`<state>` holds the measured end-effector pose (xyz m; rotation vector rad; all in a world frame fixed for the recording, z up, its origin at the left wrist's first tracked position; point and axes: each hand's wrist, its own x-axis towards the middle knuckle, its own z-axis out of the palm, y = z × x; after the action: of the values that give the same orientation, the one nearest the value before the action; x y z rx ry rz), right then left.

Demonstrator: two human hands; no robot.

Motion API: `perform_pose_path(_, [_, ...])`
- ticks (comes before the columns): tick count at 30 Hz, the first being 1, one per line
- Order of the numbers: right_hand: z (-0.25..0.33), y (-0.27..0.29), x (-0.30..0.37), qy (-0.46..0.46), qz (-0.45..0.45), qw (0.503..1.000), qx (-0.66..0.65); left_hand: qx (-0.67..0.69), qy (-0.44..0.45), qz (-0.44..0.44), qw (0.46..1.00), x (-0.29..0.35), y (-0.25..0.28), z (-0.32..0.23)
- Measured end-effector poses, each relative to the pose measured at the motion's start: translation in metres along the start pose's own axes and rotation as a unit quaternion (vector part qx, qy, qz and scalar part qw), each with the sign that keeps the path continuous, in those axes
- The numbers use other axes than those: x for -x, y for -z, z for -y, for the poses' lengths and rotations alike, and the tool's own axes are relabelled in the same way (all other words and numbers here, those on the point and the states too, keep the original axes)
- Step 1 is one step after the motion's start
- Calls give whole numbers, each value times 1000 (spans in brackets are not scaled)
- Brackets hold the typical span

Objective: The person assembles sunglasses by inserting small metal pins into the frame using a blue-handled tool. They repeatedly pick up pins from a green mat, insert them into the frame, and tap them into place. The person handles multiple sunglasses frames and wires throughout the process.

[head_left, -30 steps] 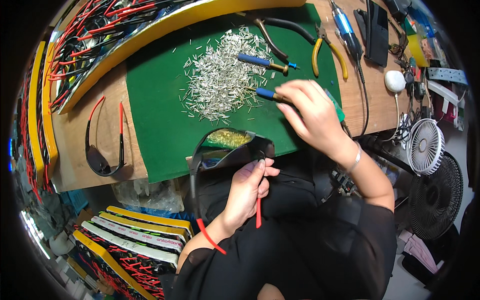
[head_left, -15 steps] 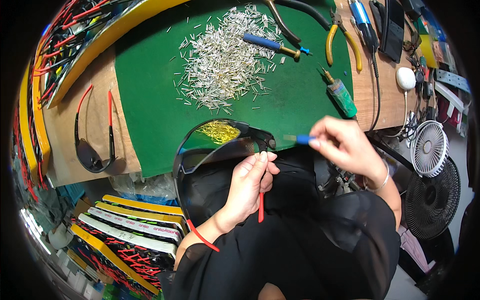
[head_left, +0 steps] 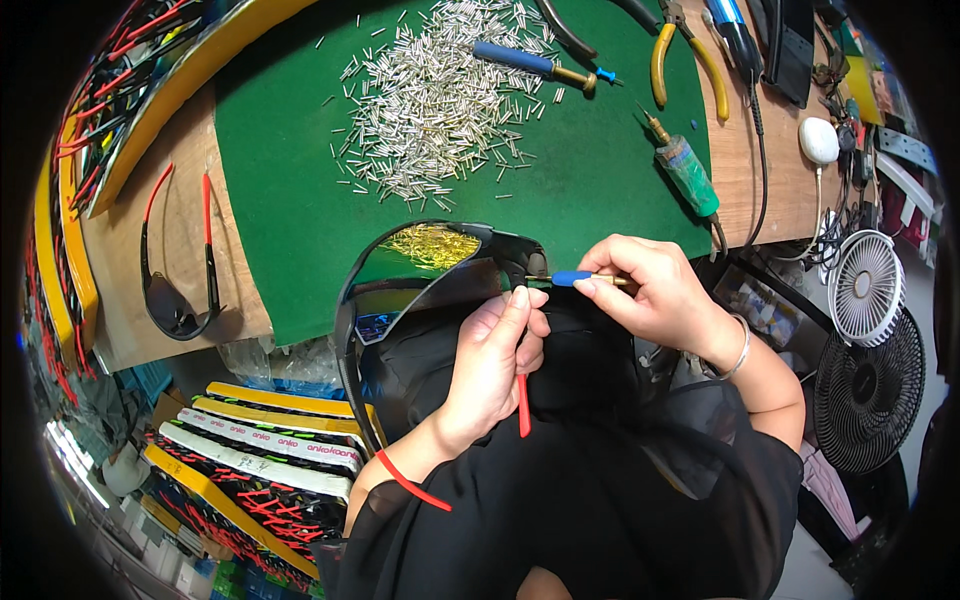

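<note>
My left hand (head_left: 492,365) grips a pair of black sunglasses (head_left: 420,265) with a mirrored lens and red-tipped arms, held over my lap at the bench's front edge. My right hand (head_left: 655,295) pinches a small blue-handled screwdriver (head_left: 580,279), its tip pointing left at the frame's right hinge by my left fingertips. On the green mat (head_left: 300,200) lies a heap of several small silver pins (head_left: 440,95).
A finished pair of black-and-red glasses (head_left: 180,260) lies on the wood at left. Another blue-handled driver (head_left: 530,62), yellow-handled pliers (head_left: 690,55) and a green-handled tool (head_left: 685,170) lie at the back. Stacked frames fill boxes at left (head_left: 250,460). Fans (head_left: 865,290) stand at right.
My right hand picked a blue screwdriver off the mat and brought it down to the glasses' hinge. My left hand raised the glasses slightly.
</note>
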<state>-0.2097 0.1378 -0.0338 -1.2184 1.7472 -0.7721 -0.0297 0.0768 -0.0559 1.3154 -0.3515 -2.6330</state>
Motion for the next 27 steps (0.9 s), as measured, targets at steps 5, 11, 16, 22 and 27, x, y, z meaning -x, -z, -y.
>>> perform_pose_path(5, [8, -7, 2, 132, -72, 976, 156, -32, -11, -33, 999, 1, -2, 0])
perform_pose_path(11, [12, -7, -4, 148, -28, 968, 199, -33, -3, -9, 999, 0, 4, 2])
perform_pose_path(16, [12, -7, -8, 194, -12, 947, 255, -26, -4, 9, 1000, -3, 7, 1])
perform_pose_path(22, [13, -5, -9, 210, 20, 934, 287, -33, 24, 41, 998, -4, 8, -1])
perform_pose_path(27, [18, -5, -11, 156, 38, 948, 274, 15, 26, 45, 999, -8, 11, 1])
